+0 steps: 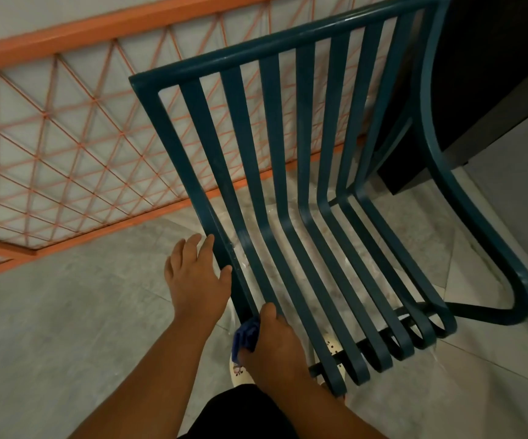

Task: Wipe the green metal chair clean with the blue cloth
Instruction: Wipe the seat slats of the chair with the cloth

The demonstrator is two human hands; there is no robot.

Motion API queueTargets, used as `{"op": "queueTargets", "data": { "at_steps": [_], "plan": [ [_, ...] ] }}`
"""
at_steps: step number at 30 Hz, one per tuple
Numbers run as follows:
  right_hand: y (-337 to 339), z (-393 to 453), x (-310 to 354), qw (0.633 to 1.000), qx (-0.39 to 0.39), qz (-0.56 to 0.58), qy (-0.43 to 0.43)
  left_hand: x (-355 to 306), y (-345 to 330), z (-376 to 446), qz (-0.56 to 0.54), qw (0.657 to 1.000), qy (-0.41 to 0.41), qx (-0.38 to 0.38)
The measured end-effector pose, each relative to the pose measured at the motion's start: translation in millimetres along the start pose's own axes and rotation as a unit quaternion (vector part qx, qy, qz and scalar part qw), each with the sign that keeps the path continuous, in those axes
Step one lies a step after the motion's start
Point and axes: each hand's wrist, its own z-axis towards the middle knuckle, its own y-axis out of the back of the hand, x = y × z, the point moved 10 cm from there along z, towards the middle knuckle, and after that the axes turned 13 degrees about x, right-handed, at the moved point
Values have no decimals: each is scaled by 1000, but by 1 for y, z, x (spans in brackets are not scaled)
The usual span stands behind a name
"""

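The green metal chair (pixel 303 172) fills the middle of the head view, its slatted back rising toward the top and its slatted seat curling down at the front. My left hand (pixel 196 277) rests flat against the chair's left side rail, fingers spread and thumb touching the rail. My right hand (pixel 275 346) is closed on the bunched blue cloth (pixel 247 334) and presses it against the near left corner of the seat. Most of the cloth is hidden under that hand.
An orange railing (pixel 66 147) with a diamond lattice runs along the left and behind the chair. A dark table or cabinet (pixel 490 83) stands at the upper right, close to the chair's armrest. Grey tiled floor (pixel 66 327) lies below. My white shoe (pixel 240 375) shows under the seat.
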Motion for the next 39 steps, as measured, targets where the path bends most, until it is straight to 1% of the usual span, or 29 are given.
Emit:
{"op": "queueTargets", "data": {
  "at_steps": [5,7,11,14,18,20,23,24,27,30,32,33,35,36,37,39],
  "plan": [
    [1,-15,-4,1000,-5,-9,22,-4,-2,-1,18,1000,-4,16],
    [4,-22,-6,999,17,-14,37,-6,-1,0,33,999,-13,22],
    [22,-15,-10,994,87,7,71,-9,7,6,56,998,-23,30],
    [46,0,4,989,93,61,99,-11,22,20,44,999,-21,13],
    [92,37,44,983,13,120,141,-19,51,46,6,1000,-14,-27],
    [119,52,73,973,-43,150,173,-26,66,59,24,998,-19,-47],
    [155,74,116,941,-115,236,215,-33,80,76,68,996,-16,-62],
    [167,80,131,928,-149,249,232,-34,82,80,85,994,-16,-67],
    [200,87,177,896,-273,188,297,-33,78,81,147,984,-23,-94],
    [211,94,210,876,-336,91,334,-26,73,80,140,983,-34,-113],
    [209,101,220,872,-356,17,337,-24,73,80,139,982,-40,-121],
    [207,105,220,869,-353,6,348,-24,73,80,140,982,-43,-124],
    [205,108,217,878,-328,31,347,-23,74,80,142,981,-47,-127],
    [201,114,213,885,-322,21,337,-22,74,80,146,979,-48,-132],
    [194,119,210,885,-323,-14,336,-22,74,80,150,978,-50,-136],
    [178,139,193,891,-307,-21,334,-22,74,80,151,977,-56,-143]
  ]
}}
